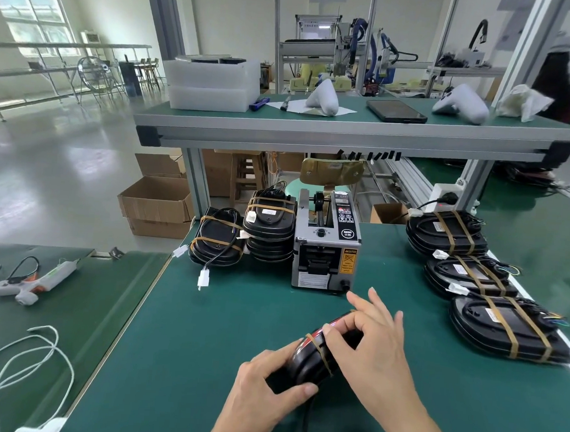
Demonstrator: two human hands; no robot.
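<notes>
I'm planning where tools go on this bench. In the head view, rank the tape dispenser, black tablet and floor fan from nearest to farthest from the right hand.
1. Tape dispenser: on the green mat, just beyond the right hand, which pinches the taped bundle.
2. Black tablet: on the raised shelf behind the dispenser.
3. Floor fan: far left, across the room.

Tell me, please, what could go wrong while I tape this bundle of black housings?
The bundle stands tilted on edge, held only by the left hand and right hand; if either grip eases, the stacked housings may slide apart. The tan tape under the right hand runs aslant, so it might bind loosely. The cable trails loose below the bundle and could snag.
</notes>
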